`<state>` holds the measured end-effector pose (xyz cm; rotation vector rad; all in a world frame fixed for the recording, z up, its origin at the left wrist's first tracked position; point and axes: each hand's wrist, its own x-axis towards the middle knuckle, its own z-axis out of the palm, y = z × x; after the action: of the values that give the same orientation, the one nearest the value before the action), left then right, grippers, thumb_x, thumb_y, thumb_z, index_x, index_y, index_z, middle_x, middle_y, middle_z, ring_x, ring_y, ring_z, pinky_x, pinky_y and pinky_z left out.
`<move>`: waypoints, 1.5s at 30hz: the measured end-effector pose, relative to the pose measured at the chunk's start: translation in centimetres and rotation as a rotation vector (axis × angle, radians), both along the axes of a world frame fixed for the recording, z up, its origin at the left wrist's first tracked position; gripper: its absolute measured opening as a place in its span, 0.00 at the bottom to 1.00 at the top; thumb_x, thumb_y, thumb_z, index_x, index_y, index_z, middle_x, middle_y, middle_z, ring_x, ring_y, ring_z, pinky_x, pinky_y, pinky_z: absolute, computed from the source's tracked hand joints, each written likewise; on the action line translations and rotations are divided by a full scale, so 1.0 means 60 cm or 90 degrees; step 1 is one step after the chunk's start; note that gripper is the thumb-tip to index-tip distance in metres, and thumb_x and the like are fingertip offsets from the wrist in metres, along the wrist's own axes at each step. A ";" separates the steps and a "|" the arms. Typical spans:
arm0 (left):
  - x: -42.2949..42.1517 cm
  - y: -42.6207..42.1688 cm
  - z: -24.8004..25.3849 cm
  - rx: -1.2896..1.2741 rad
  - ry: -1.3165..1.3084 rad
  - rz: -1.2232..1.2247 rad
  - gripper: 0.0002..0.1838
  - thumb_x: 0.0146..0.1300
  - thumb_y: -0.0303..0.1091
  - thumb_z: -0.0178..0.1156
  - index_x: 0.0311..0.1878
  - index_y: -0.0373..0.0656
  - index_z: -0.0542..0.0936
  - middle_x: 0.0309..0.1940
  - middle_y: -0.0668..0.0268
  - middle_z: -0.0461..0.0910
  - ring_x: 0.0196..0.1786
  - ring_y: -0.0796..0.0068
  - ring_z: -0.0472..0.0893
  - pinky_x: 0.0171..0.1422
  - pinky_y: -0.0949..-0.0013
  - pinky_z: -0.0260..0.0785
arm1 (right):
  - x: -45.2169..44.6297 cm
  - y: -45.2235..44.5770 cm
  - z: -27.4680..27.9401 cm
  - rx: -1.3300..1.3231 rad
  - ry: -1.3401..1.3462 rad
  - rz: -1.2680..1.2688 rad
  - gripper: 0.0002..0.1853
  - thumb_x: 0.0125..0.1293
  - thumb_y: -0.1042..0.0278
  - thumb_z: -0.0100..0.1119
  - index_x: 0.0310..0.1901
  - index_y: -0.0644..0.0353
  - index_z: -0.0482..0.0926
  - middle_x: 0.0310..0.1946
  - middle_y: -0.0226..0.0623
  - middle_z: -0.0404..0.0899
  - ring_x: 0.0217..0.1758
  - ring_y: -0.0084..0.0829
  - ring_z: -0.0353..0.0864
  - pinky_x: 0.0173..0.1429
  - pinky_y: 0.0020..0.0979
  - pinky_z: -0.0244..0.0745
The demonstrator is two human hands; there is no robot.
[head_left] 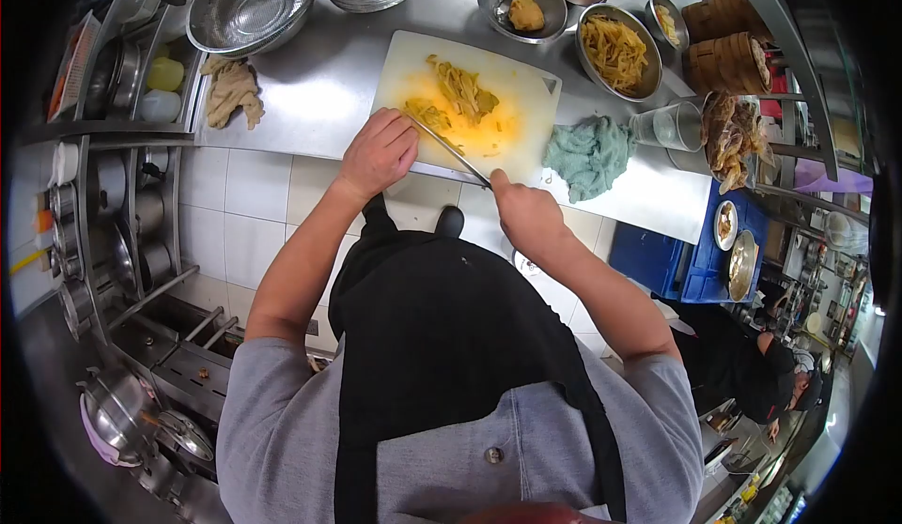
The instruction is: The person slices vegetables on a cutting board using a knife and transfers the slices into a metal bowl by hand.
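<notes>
On the white cutting board (533, 111) lie a pile of sliced yellow-green vegetable (463, 90) and a smaller heap of cut pieces (427, 114), with yellow liquid around them. My right hand (528, 216) grips the handle of a knife (451, 151), whose blade slants up and left across the board's near edge. Curled fingers of my left hand (381, 153) are at the board's near left edge, beside the blade and the smaller heap. What sits under those fingertips is hidden.
A teal cloth (590, 156) lies right of the board, near a clear container (669, 126). Behind are a bowl of yellow strips (615, 52), a bowl with a tan lump (522, 6) and a colander (252, 7). A beige cloth (231, 92) lies left. A co-worker (752, 369) stands behind right.
</notes>
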<state>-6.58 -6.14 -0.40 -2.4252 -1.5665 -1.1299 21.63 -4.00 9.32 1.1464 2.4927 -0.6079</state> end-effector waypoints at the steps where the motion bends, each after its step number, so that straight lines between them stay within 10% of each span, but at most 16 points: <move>1: 0.001 0.001 0.002 0.002 -0.004 0.001 0.08 0.56 0.22 0.70 0.40 0.37 0.84 0.45 0.62 0.84 0.55 0.58 0.82 0.63 0.57 0.78 | -0.012 0.005 0.005 0.003 0.012 0.004 0.14 0.63 0.81 0.59 0.49 0.66 0.70 0.30 0.53 0.86 0.36 0.54 0.90 0.41 0.50 0.85; 45: -0.011 -0.002 0.040 -0.052 -0.140 0.064 0.10 0.57 0.20 0.68 0.43 0.36 0.84 0.46 0.56 0.85 0.53 0.52 0.83 0.63 0.56 0.78 | 0.025 0.003 -0.011 0.119 0.036 -0.016 0.13 0.63 0.78 0.59 0.48 0.62 0.72 0.30 0.45 0.86 0.32 0.46 0.90 0.35 0.45 0.84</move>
<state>-7.24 -6.28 2.01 -2.3068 -1.8074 -1.3799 23.11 -3.84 8.67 1.2439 2.6329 -0.4275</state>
